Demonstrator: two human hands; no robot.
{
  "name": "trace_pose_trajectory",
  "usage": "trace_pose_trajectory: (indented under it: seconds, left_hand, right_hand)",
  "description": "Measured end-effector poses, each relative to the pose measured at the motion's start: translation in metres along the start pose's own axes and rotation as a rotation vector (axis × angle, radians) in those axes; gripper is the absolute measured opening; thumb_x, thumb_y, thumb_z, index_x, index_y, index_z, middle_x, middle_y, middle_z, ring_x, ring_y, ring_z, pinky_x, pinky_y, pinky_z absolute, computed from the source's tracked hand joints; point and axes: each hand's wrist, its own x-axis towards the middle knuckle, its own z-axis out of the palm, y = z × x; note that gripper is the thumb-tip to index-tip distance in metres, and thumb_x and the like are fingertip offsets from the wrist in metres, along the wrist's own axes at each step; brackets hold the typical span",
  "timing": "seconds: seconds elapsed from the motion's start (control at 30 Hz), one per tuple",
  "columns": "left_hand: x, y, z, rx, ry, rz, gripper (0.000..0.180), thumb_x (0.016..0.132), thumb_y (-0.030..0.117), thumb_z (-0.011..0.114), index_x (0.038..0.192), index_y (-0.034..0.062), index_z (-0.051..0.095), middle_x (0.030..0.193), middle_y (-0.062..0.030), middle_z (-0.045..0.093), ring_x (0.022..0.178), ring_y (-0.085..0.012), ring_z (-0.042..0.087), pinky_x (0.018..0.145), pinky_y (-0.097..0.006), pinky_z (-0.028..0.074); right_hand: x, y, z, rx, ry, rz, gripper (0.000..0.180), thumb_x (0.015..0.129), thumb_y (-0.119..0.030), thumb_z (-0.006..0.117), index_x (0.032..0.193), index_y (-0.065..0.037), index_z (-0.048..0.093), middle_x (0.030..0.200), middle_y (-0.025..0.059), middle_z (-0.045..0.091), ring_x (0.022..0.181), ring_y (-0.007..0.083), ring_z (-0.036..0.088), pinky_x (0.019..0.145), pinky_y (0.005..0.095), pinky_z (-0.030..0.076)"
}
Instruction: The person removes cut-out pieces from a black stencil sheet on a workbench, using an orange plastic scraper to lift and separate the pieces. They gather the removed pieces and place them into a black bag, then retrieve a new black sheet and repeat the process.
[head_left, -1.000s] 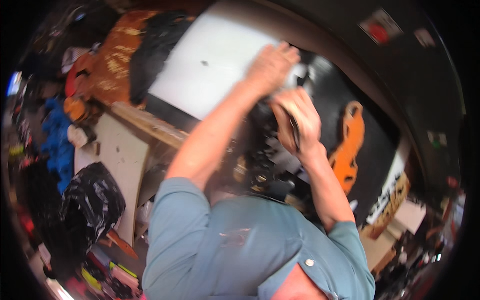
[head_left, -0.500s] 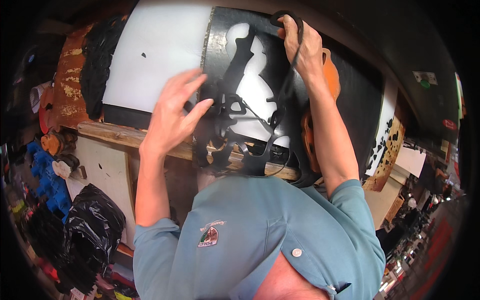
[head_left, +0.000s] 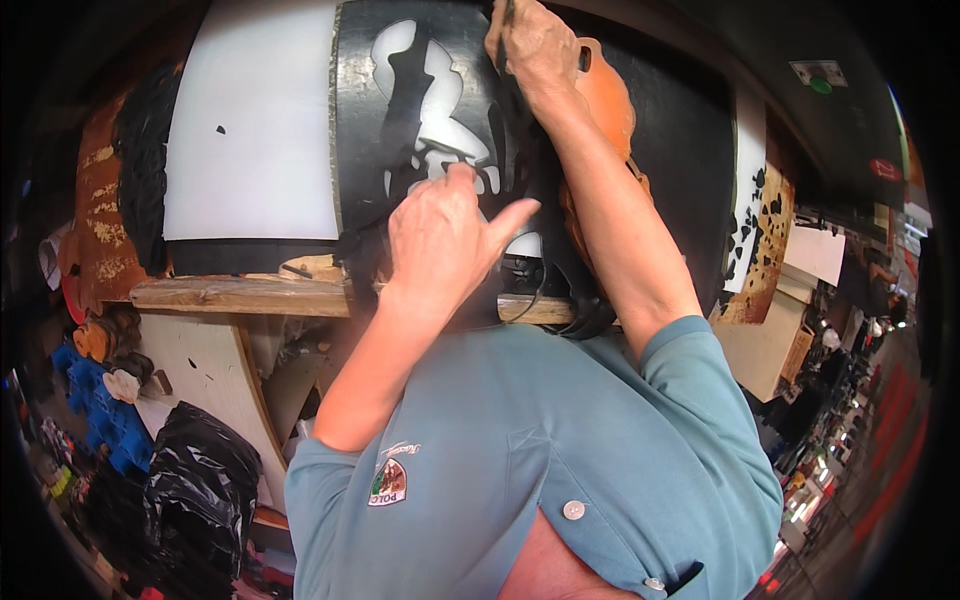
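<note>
A black sheet (head_left: 362, 160) with large shaped cut-outs lies on the bench, white surface (head_left: 445, 100) showing through the openings. My right hand (head_left: 540, 50) is closed around a dark strip (head_left: 507, 85) of black material at the far side. My left hand (head_left: 440, 225) is over the near part of the cut sheet, thumb stretched out to the right and fingers apart. Its fingertips are close to the narrow black webs between the openings; whether they touch is unclear. An orange curved piece with a hole (head_left: 605, 100) lies beside my right forearm.
A white board (head_left: 255, 120) with one small black scrap spans the left of the bench. A wooden edge (head_left: 240, 296) runs along the front. Crumpled black plastic (head_left: 200, 480) and a blue object (head_left: 100, 410) sit below left. Small black scraps (head_left: 750, 225) lie at the right end.
My left hand has moved right, over the cut sheet. My right hand has moved left and farther away with the strip. The whole view has shifted, so the bench appears farther left.
</note>
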Motion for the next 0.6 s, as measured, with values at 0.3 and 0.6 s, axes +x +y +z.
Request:
trace_pose_trajectory:
  seconds: [0.3,0.6]
  left_hand:
    - [-0.006,0.011,0.013,-0.063,0.068,0.054,0.063,0.084,0.03,0.089,0.132,0.0031,0.061,0.105,-0.0182,0.064,0.095,-0.0369,0.066,0.082,-0.047,0.055]
    - [-0.006,-0.015,0.0,-0.642,0.003,-0.304,0.022,0.106,0.014,0.067,0.121,-0.0011,0.072,0.109,-0.0116,0.074,0.082,-0.0192,0.074,0.071,-0.032,0.06]
  right_hand:
    - [0.008,-0.008,0.0,-0.053,-0.087,0.1,0.023,0.101,-0.02,0.05,0.096,-0.005,0.067,0.091,0.025,0.074,0.089,0.0451,0.074,0.081,0.0561,0.058]
    - [0.008,-0.01,-0.013,0.103,-0.124,0.082,0.02,0.094,-0.017,0.059,0.106,-0.002,0.065,0.094,0.0238,0.074,0.09,0.0443,0.073,0.082,0.0569,0.056]
